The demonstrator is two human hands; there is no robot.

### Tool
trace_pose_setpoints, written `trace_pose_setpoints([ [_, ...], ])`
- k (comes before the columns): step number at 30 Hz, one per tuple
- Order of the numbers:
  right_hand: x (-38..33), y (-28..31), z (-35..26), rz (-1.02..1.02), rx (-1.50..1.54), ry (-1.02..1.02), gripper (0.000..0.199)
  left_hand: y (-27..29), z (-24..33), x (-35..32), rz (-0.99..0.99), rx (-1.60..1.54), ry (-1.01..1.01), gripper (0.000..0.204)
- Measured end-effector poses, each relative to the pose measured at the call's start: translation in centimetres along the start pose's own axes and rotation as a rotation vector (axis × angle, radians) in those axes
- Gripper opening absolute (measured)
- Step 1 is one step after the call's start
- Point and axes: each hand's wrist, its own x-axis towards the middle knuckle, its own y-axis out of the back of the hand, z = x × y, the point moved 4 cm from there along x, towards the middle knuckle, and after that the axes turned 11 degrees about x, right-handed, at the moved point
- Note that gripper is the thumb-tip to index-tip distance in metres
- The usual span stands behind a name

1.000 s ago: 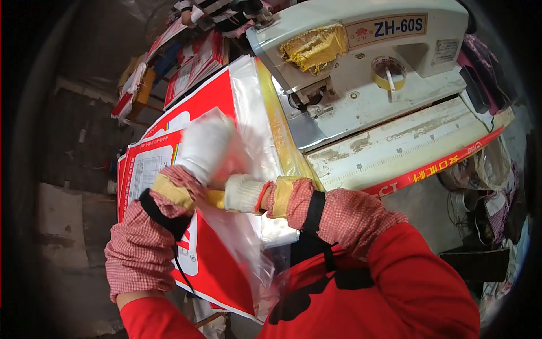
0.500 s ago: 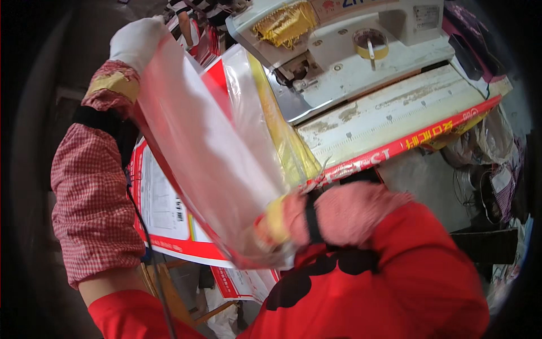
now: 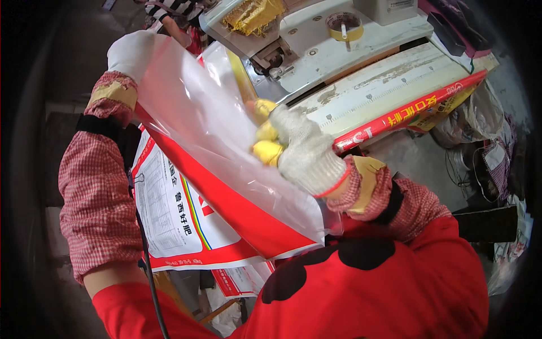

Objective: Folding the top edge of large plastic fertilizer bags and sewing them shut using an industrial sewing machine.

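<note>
My left hand (image 3: 131, 55), in a white glove, is closed round the top edge of a red and white printed fertilizer bag (image 3: 231, 210), holding that end up. A clear plastic liner (image 3: 195, 104) spreads over the bag's white inner side and runs down to its near corner. Over the liner's right edge is my right hand (image 3: 305, 148), in a white knitted glove with yellow fingertips. Its fingers are apart and somewhat bent, pointing left; whether they touch the film I cannot tell. Checked sleeve covers are on both forearms.
A grey sewing machine (image 3: 316, 51) with a roll of tape (image 3: 344, 26) on it stands at the far right. Before it lies a worn table (image 3: 361, 93) with a red printed strip (image 3: 409, 110) along its edge. Another person's striped sleeve (image 3: 169, 8) shows at the top.
My right hand has moved from the bag's near corner up and away, over the liner's right side. The bag's printed red side shows more. The left hand keeps its hold.
</note>
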Motion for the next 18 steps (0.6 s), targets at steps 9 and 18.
trace_pose_setpoints([
  [9, 1.3, -1.3, 4.9, -0.393, -0.097, -0.629, 0.025, 0.1, -0.4, 1.4, -0.065, -0.450, 0.065, 0.023],
  [18, -0.4, -2.3, -1.2, -0.373, 0.117, -0.439, 0.007, -9.0, 13.1, 0.6, 0.398, -0.286, 0.148, 0.013],
])
